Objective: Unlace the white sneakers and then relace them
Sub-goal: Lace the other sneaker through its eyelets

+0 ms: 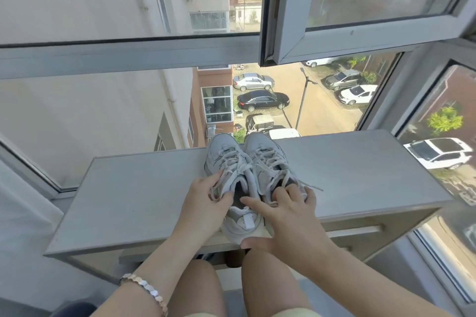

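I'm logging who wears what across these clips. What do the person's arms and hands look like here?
The left forearm and right forearm are bare, with no sleeves in view. The left wrist carries a bracelet of flat metal links, silver and rose-gold toned. The left hand and right hand wear no gloves; no ring or watch shows.

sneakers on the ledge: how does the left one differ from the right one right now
The left sneaker shows its heel at the table edge; the right sneaker has its heel hidden under the right hand. The left hand pinches the left sneaker's lace; the right sneaker's lace end trails loose on the table. Both are white, laced, toes toward the window.
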Motion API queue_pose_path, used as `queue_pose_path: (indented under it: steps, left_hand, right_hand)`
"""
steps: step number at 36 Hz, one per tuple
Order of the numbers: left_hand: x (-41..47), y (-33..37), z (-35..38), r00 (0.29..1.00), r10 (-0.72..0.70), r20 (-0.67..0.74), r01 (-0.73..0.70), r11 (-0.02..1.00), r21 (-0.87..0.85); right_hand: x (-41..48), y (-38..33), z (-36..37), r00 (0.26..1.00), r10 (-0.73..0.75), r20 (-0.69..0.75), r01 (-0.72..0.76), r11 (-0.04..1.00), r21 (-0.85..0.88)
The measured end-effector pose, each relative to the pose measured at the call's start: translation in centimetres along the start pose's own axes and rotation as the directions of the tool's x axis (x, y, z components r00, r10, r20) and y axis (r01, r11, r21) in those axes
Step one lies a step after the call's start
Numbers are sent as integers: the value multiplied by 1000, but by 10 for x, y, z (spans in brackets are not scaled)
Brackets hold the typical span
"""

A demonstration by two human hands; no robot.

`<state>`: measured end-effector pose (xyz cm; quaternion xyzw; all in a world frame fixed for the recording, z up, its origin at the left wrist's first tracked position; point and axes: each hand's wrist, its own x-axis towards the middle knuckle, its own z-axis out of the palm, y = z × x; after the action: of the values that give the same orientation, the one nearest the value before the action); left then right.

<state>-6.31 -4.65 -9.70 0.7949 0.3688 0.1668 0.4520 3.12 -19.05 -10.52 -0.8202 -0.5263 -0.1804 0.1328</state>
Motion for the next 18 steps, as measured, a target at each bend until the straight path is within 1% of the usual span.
queue_pose_path:
  steps: [5,9,12,15,18]
  left_hand:
    - [-10,8,3,1000,9,-2,-9,1000,7]
    - [-20,16,8,1000,11,6,-11,999,-31]
    - [-29,25,19,997,37,61,-32,997,-72]
    - [-44,42,39,986,106,128,-93,991,-101]
    - [-61,62,65,959,181,219,-152,978,-140]
  right_hand:
    - [9,-9,-4,995,86,42,-83,995,-63]
    - [6,-10,-6,990,134,33,-132,989,-68]
    - [-6,8,-12,989,139,41,-138,990,-37]
    - [-29,36,-29,988,148,46,-149,988,26]
    - [-60,71,-51,988,155,13,-155,986,65]
